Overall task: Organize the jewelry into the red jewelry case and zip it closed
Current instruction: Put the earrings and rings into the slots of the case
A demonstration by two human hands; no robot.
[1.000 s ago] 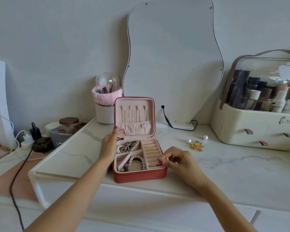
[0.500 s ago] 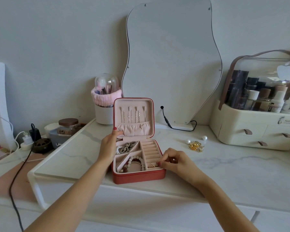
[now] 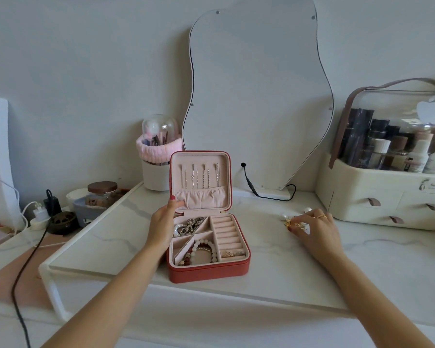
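Steadying the red jewelry case (image 3: 209, 271) lid, the left hand (image 3: 161, 226) gripped its edge. At three o'clock, the right hand (image 3: 312, 227) pinched the gold pearl earrings (image 3: 290, 222); next, probably, an empty compartment.

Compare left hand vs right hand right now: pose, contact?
The left hand holds the open lid's edge on the red jewelry case; the right hand is off to the side, fingers curled on the gold and pearl jewelry lying on the marble top. Right wears a ring; left shows none. Both have red nails.
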